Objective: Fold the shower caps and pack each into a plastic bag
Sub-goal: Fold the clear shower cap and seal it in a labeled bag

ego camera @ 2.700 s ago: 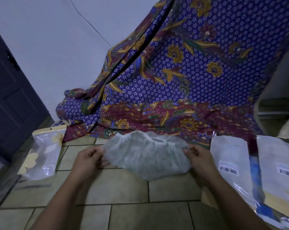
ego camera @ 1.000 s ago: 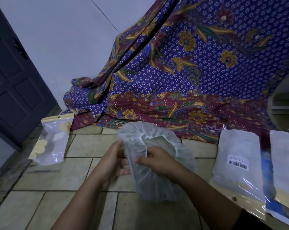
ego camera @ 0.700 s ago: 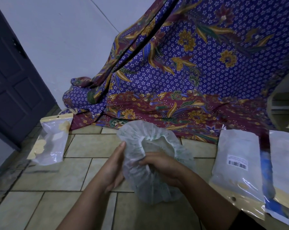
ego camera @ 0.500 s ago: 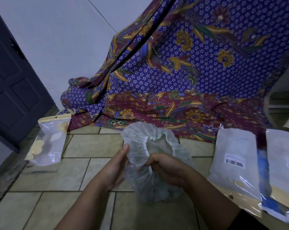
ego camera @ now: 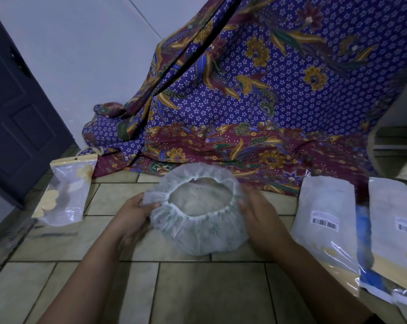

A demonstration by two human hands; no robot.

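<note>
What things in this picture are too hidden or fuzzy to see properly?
Head view:
- Barcode label print: too small to read.
- Rightmost bag: cut off by the frame edge.
- Right hand fingertips: hidden behind the shower cap.
- Zip bag contents: blurred by plastic.

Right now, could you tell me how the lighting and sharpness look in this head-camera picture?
Head view: dim, bluish, with no hard shadows; wide-angle bending curves the door and the tile lines; the shower cap is fairly sharp; the bags at right catch faint glare, and their barcode print is unreadable.
</note>
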